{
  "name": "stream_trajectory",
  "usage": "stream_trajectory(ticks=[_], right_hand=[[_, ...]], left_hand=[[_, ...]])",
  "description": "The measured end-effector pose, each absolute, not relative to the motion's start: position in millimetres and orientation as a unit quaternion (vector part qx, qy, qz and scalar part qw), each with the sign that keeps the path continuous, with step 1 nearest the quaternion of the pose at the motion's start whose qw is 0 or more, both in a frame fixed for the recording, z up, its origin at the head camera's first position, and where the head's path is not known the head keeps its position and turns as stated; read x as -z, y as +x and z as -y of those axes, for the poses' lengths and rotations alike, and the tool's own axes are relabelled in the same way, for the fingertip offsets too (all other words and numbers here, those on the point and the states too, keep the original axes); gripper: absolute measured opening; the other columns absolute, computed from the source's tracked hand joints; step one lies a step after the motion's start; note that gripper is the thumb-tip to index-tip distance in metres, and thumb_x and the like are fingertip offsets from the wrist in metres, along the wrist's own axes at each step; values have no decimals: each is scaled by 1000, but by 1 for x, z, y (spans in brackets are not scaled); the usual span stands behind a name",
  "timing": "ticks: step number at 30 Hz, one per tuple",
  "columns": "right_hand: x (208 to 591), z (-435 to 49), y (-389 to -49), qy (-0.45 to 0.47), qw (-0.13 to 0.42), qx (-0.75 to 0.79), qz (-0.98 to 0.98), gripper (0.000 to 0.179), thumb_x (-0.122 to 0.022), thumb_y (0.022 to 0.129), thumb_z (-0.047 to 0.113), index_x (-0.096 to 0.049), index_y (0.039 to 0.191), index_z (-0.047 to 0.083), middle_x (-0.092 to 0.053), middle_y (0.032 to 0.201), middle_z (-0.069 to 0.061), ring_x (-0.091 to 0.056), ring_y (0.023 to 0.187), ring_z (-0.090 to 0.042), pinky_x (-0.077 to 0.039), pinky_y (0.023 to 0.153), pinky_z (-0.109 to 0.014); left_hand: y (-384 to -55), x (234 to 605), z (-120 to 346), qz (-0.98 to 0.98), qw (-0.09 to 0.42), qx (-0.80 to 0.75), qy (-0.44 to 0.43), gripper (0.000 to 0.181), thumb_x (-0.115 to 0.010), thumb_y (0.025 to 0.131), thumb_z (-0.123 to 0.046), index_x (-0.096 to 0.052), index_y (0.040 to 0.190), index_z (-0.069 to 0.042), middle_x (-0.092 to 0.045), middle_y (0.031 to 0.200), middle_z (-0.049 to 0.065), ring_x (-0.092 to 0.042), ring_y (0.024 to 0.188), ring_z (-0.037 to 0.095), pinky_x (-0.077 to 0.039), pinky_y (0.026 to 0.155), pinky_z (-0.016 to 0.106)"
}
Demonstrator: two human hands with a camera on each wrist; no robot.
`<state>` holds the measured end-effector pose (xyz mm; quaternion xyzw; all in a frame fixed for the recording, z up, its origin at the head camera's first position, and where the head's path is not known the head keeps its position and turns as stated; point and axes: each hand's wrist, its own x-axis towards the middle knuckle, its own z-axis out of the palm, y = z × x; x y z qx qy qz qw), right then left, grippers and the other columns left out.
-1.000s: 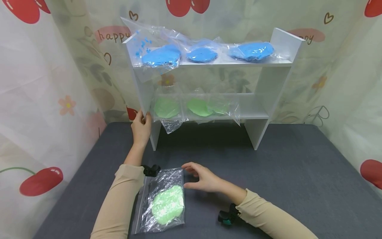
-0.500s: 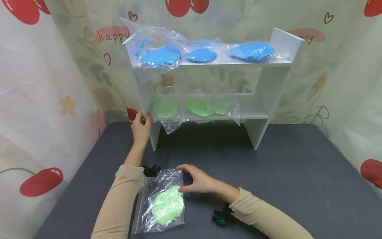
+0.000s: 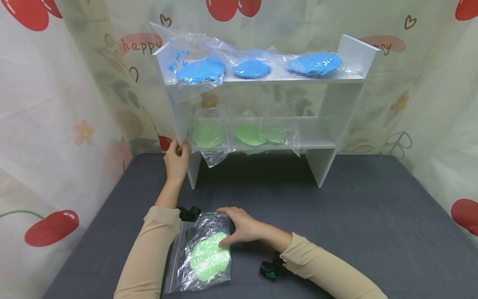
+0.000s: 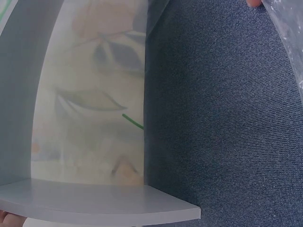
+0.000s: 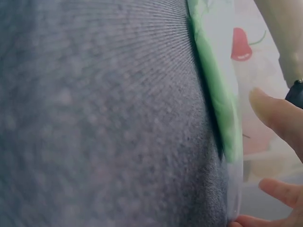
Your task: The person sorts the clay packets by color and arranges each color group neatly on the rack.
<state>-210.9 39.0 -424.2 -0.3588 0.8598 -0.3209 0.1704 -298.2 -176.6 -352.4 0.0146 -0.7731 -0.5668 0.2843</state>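
A clear zip bag with a flat green piece (image 3: pixel 207 259) inside lies on the dark table. My right hand (image 3: pixel 240 226) hovers over its right edge, thumb and fingers spread apart. In the right wrist view, the thumb (image 5: pixel 279 116) stands clear of the green piece (image 5: pixel 220 104), and a lower fingertip comes close to the plastic; contact cannot be told. My left hand (image 3: pixel 176 162) grips the left side panel of a white shelf (image 3: pixel 317 143). Only a bit of that hand (image 4: pixel 12 220) shows in the left wrist view, behind the panel (image 4: pixel 104 203).
On the upper board lie bags with blue pieces (image 3: pixel 315 64); the left one also holds loose blue crumbs. Bagged green pieces (image 3: pixel 209 135) sit on the lower board, their plastic hanging over its front edge. Printed curtains enclose the table (image 3: pixel 373 216). A thin cable (image 3: pixel 401 143) is at the right back.
My right hand has moved left and slightly down, from beside the zip bag to over its right edge. The left hand and the shelf stay as they were.
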Motion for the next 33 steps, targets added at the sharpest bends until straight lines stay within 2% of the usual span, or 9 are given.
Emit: stream_trajectory(ticks=[9,16,26,33], right_hand=[[425,-34,-206,-340,163,271,-886,96,-83,65,43,-34,144,15,-40,138,-14,-40,120,-27,-40,96,-43],[425,-32,-206,-326,180,274,-886,93,-84,65,40,-38,142,12,-41,126,-13,-41,113,-24,-41,91,-37],[427,-31,-208,-360,194,283,-868,76,-83,68,27,-50,131,2,-53,104,-7,-44,87,-11,-40,74,-19],[427,-31,-209,-379,197,289,-857,61,-81,70,22,-58,122,1,-59,89,-4,-44,70,-2,-39,65,-16]], left_hand=[[-298,353,177,774,288,564,13,38,-45,97,-24,-52,134,-15,-56,131,19,-58,116,34,-52,86,51],[-299,354,177,771,293,566,9,37,-46,97,-23,-53,132,-15,-57,130,19,-58,116,35,-51,87,51],[-301,355,178,772,293,564,6,38,-47,96,-23,-53,132,-15,-57,130,19,-58,116,34,-51,87,50],[-301,355,178,773,290,564,7,38,-46,96,-24,-53,133,-16,-57,130,19,-58,116,34,-51,87,50]])
